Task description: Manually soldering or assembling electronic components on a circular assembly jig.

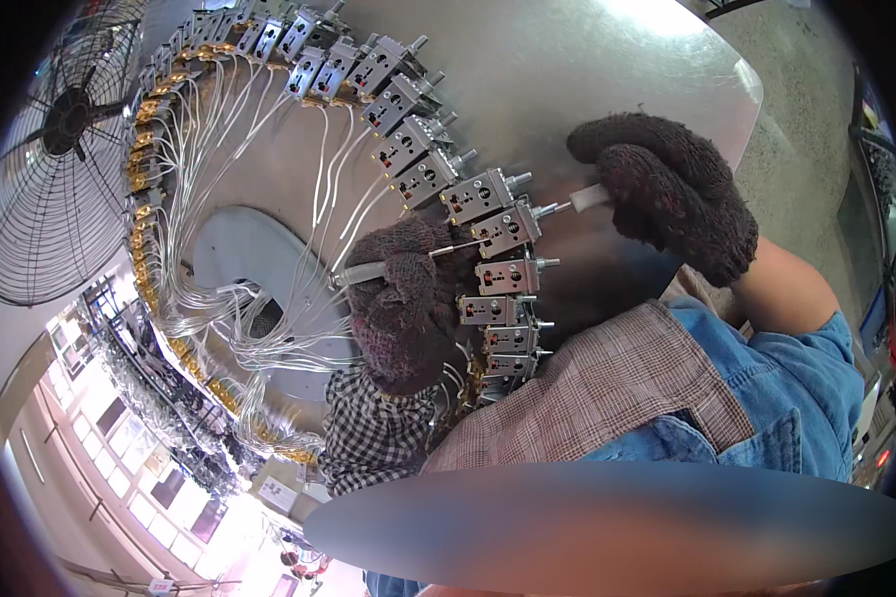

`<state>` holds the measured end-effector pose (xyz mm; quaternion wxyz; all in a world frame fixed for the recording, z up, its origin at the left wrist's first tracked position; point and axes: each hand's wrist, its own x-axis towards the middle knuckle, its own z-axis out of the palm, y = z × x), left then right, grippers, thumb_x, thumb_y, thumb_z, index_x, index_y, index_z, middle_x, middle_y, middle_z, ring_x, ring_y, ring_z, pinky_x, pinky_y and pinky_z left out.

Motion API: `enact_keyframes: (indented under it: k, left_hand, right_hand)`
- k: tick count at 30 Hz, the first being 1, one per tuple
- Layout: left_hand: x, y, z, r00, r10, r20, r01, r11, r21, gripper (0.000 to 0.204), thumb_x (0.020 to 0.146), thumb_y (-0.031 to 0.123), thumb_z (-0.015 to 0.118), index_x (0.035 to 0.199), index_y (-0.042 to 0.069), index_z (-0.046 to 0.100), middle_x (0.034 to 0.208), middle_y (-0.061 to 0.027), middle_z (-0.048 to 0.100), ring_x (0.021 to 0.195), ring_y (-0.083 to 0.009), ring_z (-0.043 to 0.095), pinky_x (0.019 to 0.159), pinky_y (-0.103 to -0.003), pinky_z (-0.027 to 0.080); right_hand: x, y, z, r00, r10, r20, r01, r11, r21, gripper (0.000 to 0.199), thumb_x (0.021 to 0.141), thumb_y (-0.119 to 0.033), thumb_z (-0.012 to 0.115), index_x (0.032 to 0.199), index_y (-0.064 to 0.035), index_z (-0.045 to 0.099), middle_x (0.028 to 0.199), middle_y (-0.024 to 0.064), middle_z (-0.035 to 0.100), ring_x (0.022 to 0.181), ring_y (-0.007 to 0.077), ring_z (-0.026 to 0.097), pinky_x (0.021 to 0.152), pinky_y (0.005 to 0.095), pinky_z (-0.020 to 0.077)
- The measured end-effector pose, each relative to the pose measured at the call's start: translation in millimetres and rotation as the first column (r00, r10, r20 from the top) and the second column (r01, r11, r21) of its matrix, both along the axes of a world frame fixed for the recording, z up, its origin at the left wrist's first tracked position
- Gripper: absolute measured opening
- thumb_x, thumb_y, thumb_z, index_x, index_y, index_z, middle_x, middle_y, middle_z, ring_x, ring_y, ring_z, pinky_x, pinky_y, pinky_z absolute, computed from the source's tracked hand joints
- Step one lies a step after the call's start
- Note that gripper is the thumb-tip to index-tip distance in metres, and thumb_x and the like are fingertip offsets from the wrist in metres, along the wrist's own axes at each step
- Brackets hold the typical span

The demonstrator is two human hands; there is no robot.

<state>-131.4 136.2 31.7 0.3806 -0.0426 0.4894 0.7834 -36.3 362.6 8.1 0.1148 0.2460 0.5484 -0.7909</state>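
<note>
Silver slotted housing (508,229): a small metal box with a threaded stem, to the right of the grey hub plate (231,234), between the two hands.
Left hand (403,308): in a dark knitted glove, over the hub plate's right edge; fingers closed around the left pale-handled tool (360,273).
Thin shaft (453,248): leaves that glove on the side away from the hub plate and reaches the housing's face; I cannot tell if its tip touches.
Right hand (672,189): gloved alike, farther right of the hub plate, pinching the right pale-handled tool (589,199), whose slim tip meets or nearly meets the threaded stem.
Matching housings (405,149): side by side in an arc around the hub plate.
White wires (259,343): bunched across the hub plate.
Brass-coloured terminals (141,181): left of the hub plate.
Checked sleeve (373,423): below the hub plate's right side.
Brown plaid cloth (577,398): below right of the hub plate.
Wire-guarded fan (68,119): upper left of the hub plate.
</note>
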Motion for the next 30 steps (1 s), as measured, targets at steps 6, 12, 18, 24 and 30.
enact_keyframes:
  k: [6,12,18,24,30]
  left_hand:
    - [-3.2,3.9,6.9,0.997,0.000,0.073,0.002,1.000,-0.030,0.029,0.080,0.019,0.059,0.095,-0.005,0.055,0.092,-0.0177,0.058,0.080,-0.0249,0.061,0.065,-0.035,0.053]
    - [2.5,11.0,8.7,0.998,0.063,0.020,-0.061,0.993,-0.100,0.032,0.080,0.023,0.058,0.093,-0.005,0.055,0.088,-0.0161,0.059,0.076,-0.0226,0.061,0.062,-0.033,0.052]
    - [0.2,3.2,10.8,0.996,-0.022,0.081,0.043,0.963,-0.267,0.031,0.081,0.022,0.056,0.094,-0.006,0.055,0.088,-0.0155,0.059,0.075,-0.0215,0.061,0.061,-0.031,0.051]
    - [-2.4,10.1,22.8,0.995,-0.037,0.094,0.044,0.996,-0.078,0.027,0.078,0.013,0.060,0.098,-0.002,0.050,0.089,-0.0130,0.056,0.078,-0.0224,0.060,0.071,-0.033,0.052]
    - [3.4,1.3,3.1,0.993,-0.018,0.117,0.028,0.997,-0.078,0.028,0.078,0.015,0.059,0.098,-0.002,0.050,0.090,-0.0138,0.056,0.082,-0.0246,0.059,0.074,-0.038,0.052]
  right_hand:
    - [1.7,0.1,-4.9,0.972,-0.015,-0.235,0.022,0.999,0.027,0.032,0.084,-0.022,0.054,0.111,-0.0030,0.053,0.101,0.0126,0.053,0.084,0.0160,0.055,0.066,0.0250,0.0477]
    - [1.7,-4.7,-17.9,0.937,-0.073,-0.341,0.151,0.966,0.209,0.032,0.084,-0.022,0.054,0.110,-0.0039,0.054,0.092,0.0109,0.057,0.072,0.0124,0.055,0.058,0.0238,0.0469]
    - [2.5,4.4,-5.6,0.997,0.076,0.002,-0.076,0.997,-0.006,0.031,0.082,-0.013,0.055,0.112,-0.0068,0.053,0.097,0.0077,0.057,0.057,0.0097,0.055,0.050,0.0235,0.0469]
    - [0.7,-1.4,-4.4,0.989,0.024,-0.144,-0.006,0.992,0.125,0.033,0.084,-0.031,0.055,0.103,-0.0044,0.057,0.062,0.0030,0.054,0.043,0.0082,0.045,0.038,0.0210,0.0345]
    - [1.7,4.5,-5.6,0.975,0.060,0.214,-0.027,0.988,-0.151,0.030,0.081,-0.009,0.053,0.111,-0.0058,0.053,0.096,0.0106,0.056,0.055,0.0125,0.057,0.048,0.0238,0.0474]
